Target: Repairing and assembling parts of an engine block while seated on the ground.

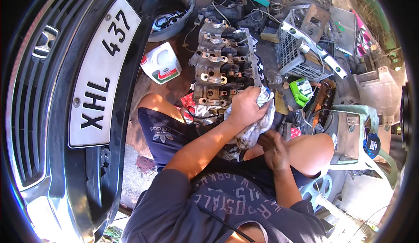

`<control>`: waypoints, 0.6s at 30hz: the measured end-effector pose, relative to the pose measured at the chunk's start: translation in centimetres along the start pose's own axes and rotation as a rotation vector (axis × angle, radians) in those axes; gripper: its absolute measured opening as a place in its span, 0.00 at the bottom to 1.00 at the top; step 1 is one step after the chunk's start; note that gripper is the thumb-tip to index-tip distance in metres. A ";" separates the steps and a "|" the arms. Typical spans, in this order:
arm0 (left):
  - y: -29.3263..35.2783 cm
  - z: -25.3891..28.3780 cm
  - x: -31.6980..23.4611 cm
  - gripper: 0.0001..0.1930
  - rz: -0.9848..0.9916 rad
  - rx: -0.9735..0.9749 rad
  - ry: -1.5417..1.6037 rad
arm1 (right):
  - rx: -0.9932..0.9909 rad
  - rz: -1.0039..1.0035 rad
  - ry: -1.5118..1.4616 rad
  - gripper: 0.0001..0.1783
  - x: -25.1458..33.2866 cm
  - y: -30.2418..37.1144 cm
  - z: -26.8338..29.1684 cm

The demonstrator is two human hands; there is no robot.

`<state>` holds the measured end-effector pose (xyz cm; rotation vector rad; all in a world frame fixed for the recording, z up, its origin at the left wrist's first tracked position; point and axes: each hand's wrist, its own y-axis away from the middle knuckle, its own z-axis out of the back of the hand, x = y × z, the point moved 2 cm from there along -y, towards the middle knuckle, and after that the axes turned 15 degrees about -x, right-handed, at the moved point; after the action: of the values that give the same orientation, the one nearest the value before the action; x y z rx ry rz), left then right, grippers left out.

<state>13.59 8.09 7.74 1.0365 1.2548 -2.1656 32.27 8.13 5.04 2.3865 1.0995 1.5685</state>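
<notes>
My left hand is closed on a white rag with dark stains, at the near end of an engine block. The rag bunches up past the fingers and hangs down toward my lap. Below it and to the right, my right hand has its fingers curled in. Something dark shows by its fingertips under the rag's edge, but I cannot make out what it is. The block lies with a row of metal bearing caps facing up.
A car's front bumper with a number plate stands close on the left. A white jug and a grey basin are beyond it. To the right are a grey crate, a green box and a pale green chair.
</notes>
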 end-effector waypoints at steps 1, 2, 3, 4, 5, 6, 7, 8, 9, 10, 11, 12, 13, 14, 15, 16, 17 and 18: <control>0.0 0.2 0.1 0.14 0.034 0.011 -0.014 | 0.109 0.079 -0.006 0.27 0.8 0.7 -0.4; 0.2 0.2 -0.1 0.12 0.103 0.018 0.110 | 0.133 0.166 -0.054 0.29 1.5 0.8 -0.8; 0.8 -0.1 0.3 0.11 0.287 0.079 0.288 | 0.134 0.163 -0.058 0.29 2.1 0.2 -1.5; 1.3 -0.3 0.5 0.12 0.426 0.104 0.455 | -0.034 0.090 -0.179 0.31 2.6 -0.8 -2.1; 1.5 -0.5 0.1 0.13 0.570 0.136 0.628 | -0.213 0.021 -0.297 0.34 2.9 -1.6 -2.3; 1.7 -0.7 -0.6 0.16 0.521 0.146 0.646 | -0.167 -0.015 -0.343 0.33 3.0 -2.1 -2.3; 1.9 -0.9 -1.5 0.19 0.472 0.156 0.664 | -0.289 -0.026 -0.307 0.31 2.8 -2.2 -2.5; 1.8 -0.1 -3.4 0.24 0.314 0.239 0.416 | -0.290 -0.070 -0.328 0.31 2.2 -2.3 -1.4; 2.5 -0.2 -4.3 0.34 0.270 0.328 0.334 | -0.280 -0.118 -0.351 0.31 0.7 -2.9 0.3; 3.3 -0.3 -5.2 0.38 0.124 0.313 0.291 | -0.182 0.010 -0.376 0.31 -1.5 -4.7 3.1; 4.1 -0.4 -5.9 0.42 -0.018 0.291 0.247 | -0.190 0.012 -0.380 0.31 -1.6 -4.4 3.2; 4.8 -0.4 -6.1 0.45 -0.067 0.321 0.245 | -0.166 0.038 -0.348 0.31 -1.6 -4.1 3.3; 5.0 -0.4 -5.8 0.45 -0.066 0.329 0.251 | -0.143 0.063 -0.314 0.32 -1.6 -3.8 3.4; 4.9 -0.2 -5.7 0.43 -0.102 0.340 0.214 | -0.119 0.087 -0.282 0.32 -1.5 -3.3 3.3; 4.7 -0.2 -5.5 0.41 -0.137 0.351 0.178 | -0.095 0.111 -0.249 0.32 -1.4 -2.9 3.2; 4.6 -0.4 -5.2 0.33 -0.162 0.290 0.145 | -0.069 0.134 -0.215 0.32 -1.2 -2.4 3.0; 4.5 -0.7 -4.5 0.33 -0.161 0.292 0.141 | -0.147 0.010 -0.315 0.35 -0.2 -1.6 0.5; 4.3 -0.9 -3.9 0.30 -0.150 0.294 0.125 | -0.190 -0.073 -0.315 0.38 0.5 -1.7 -0.8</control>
<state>19.26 6.68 8.18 1.2460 1.1203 -2.4892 30.85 9.46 5.04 2.3314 0.9177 1.1635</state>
